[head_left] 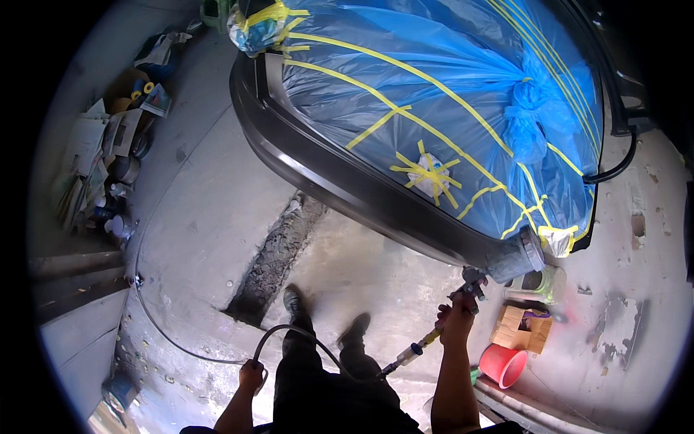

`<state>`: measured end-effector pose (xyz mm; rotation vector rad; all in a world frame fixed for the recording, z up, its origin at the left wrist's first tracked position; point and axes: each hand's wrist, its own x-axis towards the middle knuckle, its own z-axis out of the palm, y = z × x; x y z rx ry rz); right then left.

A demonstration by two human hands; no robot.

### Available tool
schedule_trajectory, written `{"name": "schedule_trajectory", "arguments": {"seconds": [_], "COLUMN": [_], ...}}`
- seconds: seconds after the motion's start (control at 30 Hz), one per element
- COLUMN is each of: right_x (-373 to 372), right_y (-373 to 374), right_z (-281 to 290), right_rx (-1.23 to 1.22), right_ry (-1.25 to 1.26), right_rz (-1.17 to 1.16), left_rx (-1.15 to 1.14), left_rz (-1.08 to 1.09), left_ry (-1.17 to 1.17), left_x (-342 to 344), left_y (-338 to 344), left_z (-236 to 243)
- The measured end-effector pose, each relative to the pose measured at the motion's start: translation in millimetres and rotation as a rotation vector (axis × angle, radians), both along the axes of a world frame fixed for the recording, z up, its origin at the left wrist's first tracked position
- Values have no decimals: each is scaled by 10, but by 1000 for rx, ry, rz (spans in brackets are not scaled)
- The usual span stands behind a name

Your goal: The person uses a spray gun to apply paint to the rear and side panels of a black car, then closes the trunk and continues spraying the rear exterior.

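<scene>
My right hand (457,322) grips a spray gun (471,286) with a translucent cup (515,257) on top and an inline fitting (409,354) on its hose side. The cup is close to the lower edge of a dark body panel (361,210); whether it touches, I cannot tell. Above the panel, blue plastic sheeting (448,58) is held with yellow tape, including a taped white patch (431,175). My left hand (251,375) is closed on the grey air hose (278,331), which loops across in front of my legs toward the gun.
A narrow trench (264,264) runs in the concrete floor beside my feet. Cardboard, cans and clutter (101,145) line the left wall. A red bucket (502,365), a cardboard box (520,322) and a jerrycan (542,289) sit at right. A thin hose (159,333) crosses the floor at left.
</scene>
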<state>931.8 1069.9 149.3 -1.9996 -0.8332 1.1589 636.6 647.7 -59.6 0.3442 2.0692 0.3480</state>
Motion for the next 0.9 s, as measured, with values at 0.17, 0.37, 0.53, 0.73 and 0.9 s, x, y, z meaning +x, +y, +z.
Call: {"name": "schedule_trajectory", "arguments": {"seconds": [0.17,0.37,0.53,0.73,0.9], "right_x": [-1017,-2637,-3164,-2255,-1190], "right_y": [159,245,335,107,-440], "right_z": [-336,-507,-223,-335,-476], "right_rx": [-51,104,-38,-51,-38], "right_ry": [27,479,413,237,-63], "right_rz": [366,563,637,646,446], "left_rx": [-82,-191,-202,-227,-190], "left_rz": [49,262,426,281,141], "left_ry": [52,80,79,33,-45], "left_x": [-150,-179,-79,-64,-37], "left_y": [-325,-766,-1191,-829,-671], "left_z": [78,127,-163,-19,-53]}}
